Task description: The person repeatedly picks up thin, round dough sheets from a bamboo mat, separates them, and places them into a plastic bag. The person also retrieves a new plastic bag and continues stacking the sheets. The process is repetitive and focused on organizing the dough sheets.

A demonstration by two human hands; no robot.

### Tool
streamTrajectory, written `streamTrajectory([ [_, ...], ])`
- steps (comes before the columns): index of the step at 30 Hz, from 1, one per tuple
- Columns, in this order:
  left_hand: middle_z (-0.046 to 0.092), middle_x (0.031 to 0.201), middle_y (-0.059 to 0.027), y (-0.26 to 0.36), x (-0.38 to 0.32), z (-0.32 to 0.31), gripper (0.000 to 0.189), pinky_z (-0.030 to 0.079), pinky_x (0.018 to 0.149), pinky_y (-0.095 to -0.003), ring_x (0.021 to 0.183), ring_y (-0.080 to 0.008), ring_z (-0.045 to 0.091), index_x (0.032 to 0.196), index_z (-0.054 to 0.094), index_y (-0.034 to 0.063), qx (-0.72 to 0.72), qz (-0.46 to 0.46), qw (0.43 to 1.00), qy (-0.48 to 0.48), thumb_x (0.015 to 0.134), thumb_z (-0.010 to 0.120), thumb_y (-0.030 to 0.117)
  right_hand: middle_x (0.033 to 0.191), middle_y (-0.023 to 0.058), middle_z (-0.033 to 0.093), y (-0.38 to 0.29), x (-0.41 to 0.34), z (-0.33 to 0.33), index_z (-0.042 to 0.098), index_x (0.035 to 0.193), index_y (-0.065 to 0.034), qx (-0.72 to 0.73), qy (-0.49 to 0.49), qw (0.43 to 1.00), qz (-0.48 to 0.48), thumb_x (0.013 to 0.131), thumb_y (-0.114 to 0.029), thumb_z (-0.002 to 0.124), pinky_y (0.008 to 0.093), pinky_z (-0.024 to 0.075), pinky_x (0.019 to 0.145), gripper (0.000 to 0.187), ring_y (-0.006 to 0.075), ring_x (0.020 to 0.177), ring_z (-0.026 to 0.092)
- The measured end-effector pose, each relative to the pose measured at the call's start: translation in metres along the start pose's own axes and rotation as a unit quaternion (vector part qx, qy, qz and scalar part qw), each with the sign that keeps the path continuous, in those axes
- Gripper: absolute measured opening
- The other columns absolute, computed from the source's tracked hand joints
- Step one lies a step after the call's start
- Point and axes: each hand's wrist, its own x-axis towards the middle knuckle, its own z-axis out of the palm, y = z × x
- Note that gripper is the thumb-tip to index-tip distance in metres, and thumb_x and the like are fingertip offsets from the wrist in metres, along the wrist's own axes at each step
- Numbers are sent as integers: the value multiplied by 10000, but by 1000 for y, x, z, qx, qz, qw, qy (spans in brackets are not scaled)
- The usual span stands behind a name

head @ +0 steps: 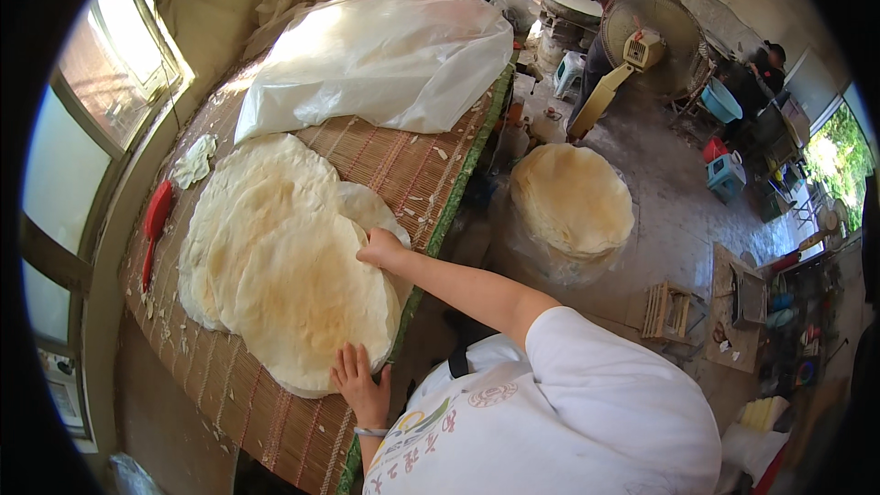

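Large, thin, pale round flatbread sheets [302,289] lie in overlapping piles on a slatted mat [275,419] before me. At the piles' right side, my right hand [383,248] has its fingers closed on the edge of an upper sheet. My left hand [360,378], with a band at its wrist, rests on the sheets' lower edge, fingers apart and thumb out to the side. Further sheets [375,210] show partly beneath, behind my right hand. A torn piece of sheet [195,161] and a red brush [157,210] lie to the left.
Translucent plastic [385,55] covers the mat's far part. Another flatbread stack [572,199] stands beyond the table's green edge [454,210]. A fan [646,48], a wooden crate [665,311] and a blue stool [726,175] stand right. Several people work at the back.
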Motion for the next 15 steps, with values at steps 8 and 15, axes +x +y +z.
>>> streamTrajectory([
  [8, 448, 1317, -163, -9, 2, 3, 624, 265, 1034, -494, 1233, -331, 397, 1282, 428, 16, -48, 6, 997, 67, 731, 684, 158, 817, 217, 632, -86, -30, 9, 586, 830, -7, -85, -13, 972, -219, 662, -162, 559, 419, 474, 717, 230, 358, 798, 613],
  [15, 484, 1272, -192, -9, -12, -10, 554, 411, 942, -400, 1147, -353, 486, 1264, 463, -6, -167, -78, 970, 159, 719, 533, -75, 748, 183, 635, -175, -83, 38, 606, 810, 2, -34, -99, 915, -389, 683, -163, 563, 396, 491, 659, 213, 327, 712, 623],
])
